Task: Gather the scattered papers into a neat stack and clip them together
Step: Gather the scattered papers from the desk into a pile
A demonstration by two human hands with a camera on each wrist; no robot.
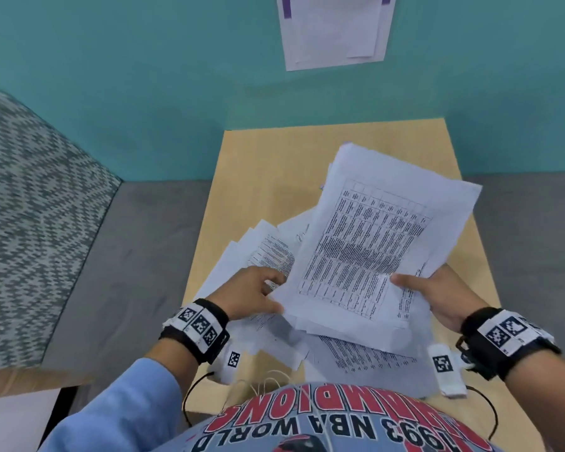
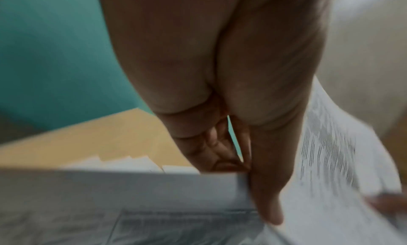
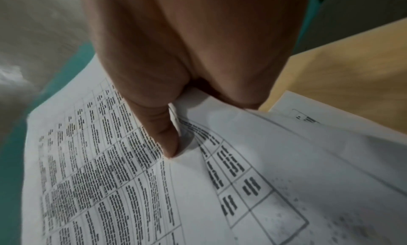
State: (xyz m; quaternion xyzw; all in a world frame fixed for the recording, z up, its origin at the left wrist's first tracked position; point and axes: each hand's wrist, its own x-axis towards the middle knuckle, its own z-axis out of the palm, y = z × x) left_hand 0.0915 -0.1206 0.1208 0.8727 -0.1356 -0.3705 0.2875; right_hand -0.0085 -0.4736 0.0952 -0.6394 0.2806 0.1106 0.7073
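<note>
A loose bundle of printed sheets (image 1: pixel 372 243) is lifted above the light wooden table (image 1: pixel 268 164); its top page shows a dense table of text. My right hand (image 1: pixel 431 288) grips the bundle's near right edge, thumb on top (image 3: pixel 163 130), fingers hidden under the paper (image 3: pixel 110 187). My left hand (image 1: pixel 258 291) holds the bundle's near left corner, thumb against the sheet edge (image 2: pixel 266 196). More printed sheets (image 1: pixel 261 252) lie fanned on the table under and left of the bundle, and others (image 1: pixel 366 357) lie near the front edge. No clip is visible.
The table stands against a teal wall (image 1: pixel 144 76) with white sheets (image 1: pixel 335 27) taped to it. Grey floor (image 1: pixel 128 256) lies on both sides, and a patterned cushion (image 1: pixel 30 207) sits at the left. The table's far half shows bare wood.
</note>
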